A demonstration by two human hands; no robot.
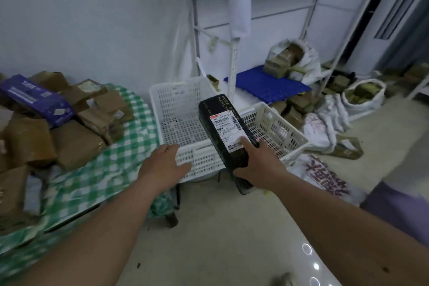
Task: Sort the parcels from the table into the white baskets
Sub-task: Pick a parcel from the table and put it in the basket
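The black box at frame centre, above the 2 white baskets, looks stiff, light and glossy, so likely slippery. The right hand grips its near end, thumb on the label; a mid-length hold seems steadier. The left hand hovers open, holding nothing. Brown parcels crowd the table at left.

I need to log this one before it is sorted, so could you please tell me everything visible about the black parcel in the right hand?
The long black rectangular parcel looks wrapped in glossy dark film, with pale lettering near its far end and a white barcoded shipping label on its upper face. The right hand grips its near end, thumb on the label, and holds it tilted above the two white perforated plastic baskets, far end raised.
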